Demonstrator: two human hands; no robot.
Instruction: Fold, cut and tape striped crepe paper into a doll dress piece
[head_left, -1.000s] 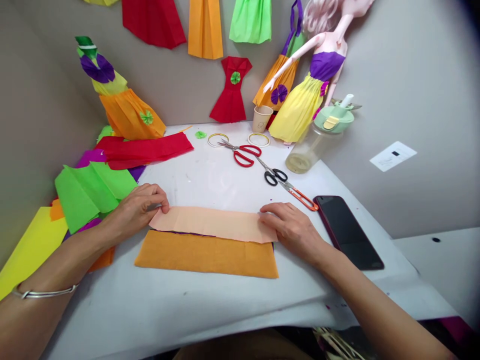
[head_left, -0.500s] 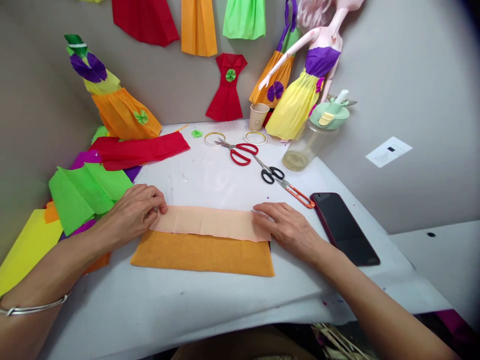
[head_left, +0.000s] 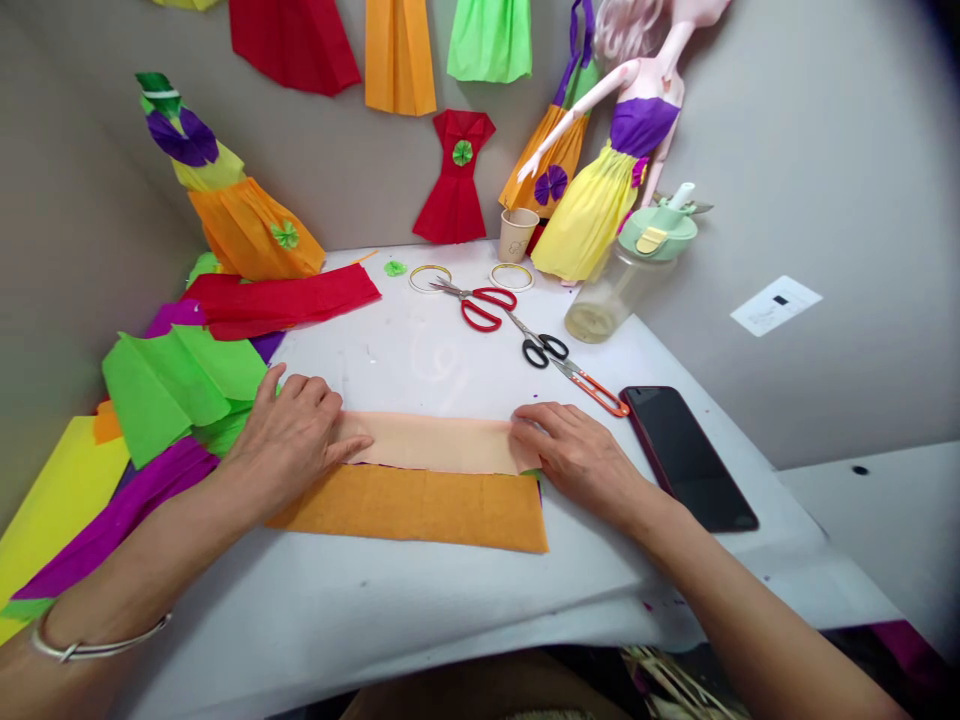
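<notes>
A peach paper strip (head_left: pixel 435 440) lies along the upper part of an orange paper sheet (head_left: pixel 420 508) on the white table. Whether the two are joined by a fold, I cannot tell. My left hand (head_left: pixel 289 430) presses down on the left end of the strip, thumb stretched over it and apart from the bent fingers. At the right end, my right hand (head_left: pixel 577 455) has its fingers curled on the strip's edge, its thumb hidden. A sliver of green and purple shows under the papers near that hand.
Coloured papers (head_left: pixel 180 380) pile up at the left. Behind the strip lie red-handled scissors (head_left: pixel 480 305), black-handled scissors (head_left: pixel 544 348), orange snips (head_left: pixel 592 388) and tape rolls (head_left: pixel 511 277). A phone (head_left: pixel 690 458), a bottle (head_left: pixel 622 270), a paper cup (head_left: pixel 517 235) and a dressed doll (head_left: pixel 615 170) stand around.
My left hand has shifted right and its thumb now stretches over the strip. A purple paper shows more beside my left forearm. My right hand has barely moved.
</notes>
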